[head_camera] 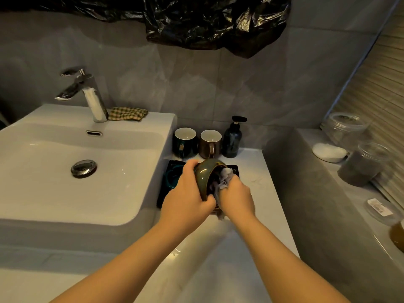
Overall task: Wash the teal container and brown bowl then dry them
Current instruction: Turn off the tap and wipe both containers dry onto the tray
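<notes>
- Above the worktop's back half, my left hand is gripping the tilted brown bowl, and my right hand is bunching a grey cloth inside it.
- Below, the teal container is sitting in the black tray.
- I am reckoning on turning the bowl against the cloth, drying all round.

White counter: black tray, dark mug, brown mug, pump bottle (dark glass).
</notes>
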`<act>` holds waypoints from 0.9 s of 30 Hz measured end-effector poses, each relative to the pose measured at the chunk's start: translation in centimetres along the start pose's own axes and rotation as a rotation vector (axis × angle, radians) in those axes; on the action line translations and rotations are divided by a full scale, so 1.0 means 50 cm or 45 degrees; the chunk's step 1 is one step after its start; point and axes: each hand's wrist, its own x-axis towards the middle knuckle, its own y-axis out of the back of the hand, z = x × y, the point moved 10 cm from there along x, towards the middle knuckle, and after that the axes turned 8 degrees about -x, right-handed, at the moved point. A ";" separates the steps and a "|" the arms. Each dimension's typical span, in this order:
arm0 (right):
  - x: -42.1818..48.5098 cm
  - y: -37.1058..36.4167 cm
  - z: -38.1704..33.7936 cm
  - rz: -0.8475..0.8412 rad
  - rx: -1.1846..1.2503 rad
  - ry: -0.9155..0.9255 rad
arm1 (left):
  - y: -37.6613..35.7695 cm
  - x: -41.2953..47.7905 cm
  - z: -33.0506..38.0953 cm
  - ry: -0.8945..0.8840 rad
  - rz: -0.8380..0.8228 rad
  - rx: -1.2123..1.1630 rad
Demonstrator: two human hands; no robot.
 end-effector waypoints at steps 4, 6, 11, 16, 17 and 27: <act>0.010 -0.002 0.002 -0.133 -0.521 0.154 | -0.038 -0.018 0.061 -0.760 -0.052 0.726; 0.013 -0.011 0.005 -0.204 -0.535 0.149 | -0.072 -0.031 0.062 -1.026 -0.182 0.992; 0.041 -0.026 -0.009 -0.199 -0.467 0.257 | -0.103 -0.045 0.070 -1.235 -0.315 1.011; 0.044 0.032 0.021 -0.071 0.479 -0.028 | 0.000 0.052 -0.071 0.250 -0.066 -0.144; 0.028 0.038 0.017 -0.058 0.644 -0.033 | -0.006 0.043 -0.124 0.590 -0.011 -0.528; -0.078 0.040 -0.145 0.234 0.338 0.507 | -0.059 -0.003 -0.067 0.744 -0.075 -1.242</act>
